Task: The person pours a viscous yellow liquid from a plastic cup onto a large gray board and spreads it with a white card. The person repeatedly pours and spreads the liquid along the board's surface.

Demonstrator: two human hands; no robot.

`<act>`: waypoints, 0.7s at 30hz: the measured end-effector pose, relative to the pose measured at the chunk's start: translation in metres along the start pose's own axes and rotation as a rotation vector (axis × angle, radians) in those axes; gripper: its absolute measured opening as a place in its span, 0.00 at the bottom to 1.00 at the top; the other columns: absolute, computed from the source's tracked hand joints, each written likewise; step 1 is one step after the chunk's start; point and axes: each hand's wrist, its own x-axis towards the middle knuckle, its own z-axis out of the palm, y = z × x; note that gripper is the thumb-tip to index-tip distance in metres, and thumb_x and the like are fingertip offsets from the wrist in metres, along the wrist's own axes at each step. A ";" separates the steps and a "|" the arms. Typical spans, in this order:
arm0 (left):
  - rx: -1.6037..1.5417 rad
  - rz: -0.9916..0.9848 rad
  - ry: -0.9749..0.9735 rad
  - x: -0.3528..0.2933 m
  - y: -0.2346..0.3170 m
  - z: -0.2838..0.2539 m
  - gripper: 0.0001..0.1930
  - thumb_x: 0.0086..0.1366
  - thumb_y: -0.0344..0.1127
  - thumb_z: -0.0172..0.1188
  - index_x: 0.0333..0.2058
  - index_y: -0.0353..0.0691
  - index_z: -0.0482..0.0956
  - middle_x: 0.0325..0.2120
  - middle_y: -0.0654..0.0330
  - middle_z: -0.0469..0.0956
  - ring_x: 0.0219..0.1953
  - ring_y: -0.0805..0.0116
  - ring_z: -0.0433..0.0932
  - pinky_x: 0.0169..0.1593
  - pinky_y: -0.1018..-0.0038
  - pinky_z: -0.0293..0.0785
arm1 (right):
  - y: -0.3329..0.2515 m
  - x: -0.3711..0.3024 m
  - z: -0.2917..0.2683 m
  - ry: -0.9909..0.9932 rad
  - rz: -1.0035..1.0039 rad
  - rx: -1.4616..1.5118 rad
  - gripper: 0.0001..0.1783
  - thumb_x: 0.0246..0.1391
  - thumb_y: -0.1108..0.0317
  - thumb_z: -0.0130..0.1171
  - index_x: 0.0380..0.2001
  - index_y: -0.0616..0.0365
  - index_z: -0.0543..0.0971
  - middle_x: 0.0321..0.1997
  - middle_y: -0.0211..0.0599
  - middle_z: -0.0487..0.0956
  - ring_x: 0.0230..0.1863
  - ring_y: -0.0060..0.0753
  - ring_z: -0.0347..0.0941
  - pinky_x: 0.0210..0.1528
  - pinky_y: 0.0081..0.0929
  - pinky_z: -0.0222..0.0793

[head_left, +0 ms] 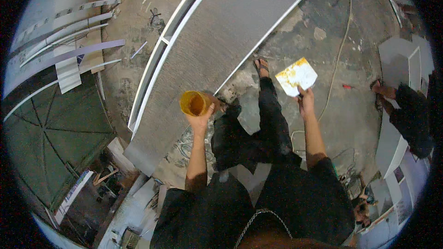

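My left hand [200,121] is wrapped round a yellowish-brown cup [186,105] with an open top and an orange-brown inside, held over the edge of a long grey panel [198,50]. How full the cup is, I cannot tell. In my right hand [305,101] is a flat white spreader plate [301,81], pinched at its near edge. Yellow paste smears its far and left sides. The plate is held above the concrete floor, to the right of the panel and apart from it.
White strips [157,62] run along the panel's long sides. My sandalled foot [261,68] is beside its right edge. A pale hose [337,60] crosses the floor. Another person's dark-clothed legs [408,117] are at far right, by grey panels [397,57]. Boards and strips [69,67] lie at left.
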 end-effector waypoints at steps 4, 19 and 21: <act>0.103 0.027 -0.018 -0.010 0.021 0.016 0.40 0.42 0.39 0.82 0.53 0.35 0.71 0.49 0.55 0.77 0.52 0.61 0.76 0.59 0.63 0.71 | 0.002 -0.016 0.019 -0.081 0.021 0.037 0.14 0.57 0.69 0.65 0.46 0.54 0.75 0.42 0.31 0.81 0.34 0.19 0.76 0.25 0.19 0.65; 0.080 0.006 -0.076 0.025 0.032 0.092 0.48 0.41 0.38 0.82 0.60 0.37 0.64 0.57 0.53 0.71 0.59 0.59 0.71 0.63 0.62 0.67 | -0.059 0.063 0.070 -0.088 -0.478 -0.151 0.16 0.59 0.68 0.65 0.48 0.63 0.75 0.39 0.34 0.83 0.35 0.19 0.77 0.39 0.24 0.76; 0.055 0.107 -0.061 0.034 0.046 0.104 0.46 0.41 0.39 0.82 0.58 0.36 0.66 0.55 0.54 0.73 0.57 0.59 0.74 0.62 0.63 0.69 | -0.057 0.074 0.070 -0.100 -0.478 -0.168 0.17 0.59 0.68 0.65 0.48 0.63 0.75 0.40 0.35 0.83 0.36 0.20 0.77 0.39 0.24 0.76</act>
